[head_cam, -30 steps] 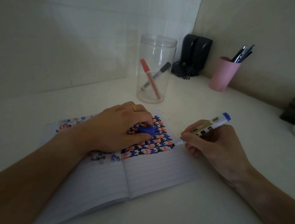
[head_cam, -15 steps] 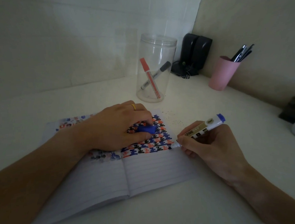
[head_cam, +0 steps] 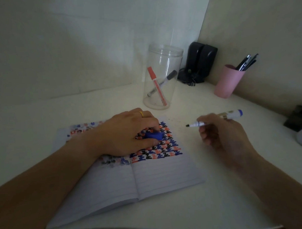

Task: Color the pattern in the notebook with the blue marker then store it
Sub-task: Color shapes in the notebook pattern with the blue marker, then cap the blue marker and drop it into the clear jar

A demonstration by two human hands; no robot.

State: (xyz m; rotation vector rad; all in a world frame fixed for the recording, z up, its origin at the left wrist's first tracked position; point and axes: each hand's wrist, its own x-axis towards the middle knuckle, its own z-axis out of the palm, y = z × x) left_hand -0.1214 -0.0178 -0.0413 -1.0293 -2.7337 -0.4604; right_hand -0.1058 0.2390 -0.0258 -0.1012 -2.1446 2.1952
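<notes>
The right hand (head_cam: pixel 222 137) grips the uncapped blue marker (head_cam: pixel 214 120) above the tabletop, beside the notebook (head_cam: pixel 166 174). The left hand (head_cam: pixel 128 134), fingers pinching the blue cap (head_cam: pixel 153 136), rests on the pattern. Its palm could smear wet ink.

Pattern (head_cam: pixel 155 148) partly under left hand (head_cam: pixel 128 132)

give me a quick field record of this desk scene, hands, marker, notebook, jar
left hand: resting on the notebook, holding the blue cap
right hand: holding the blue marker uncapped, tip off the page
notebook: open, pattern in blue, red and black on the upper right page
jar: clear, open, holding a red marker and a black marker
pink cup: holds pens
</notes>
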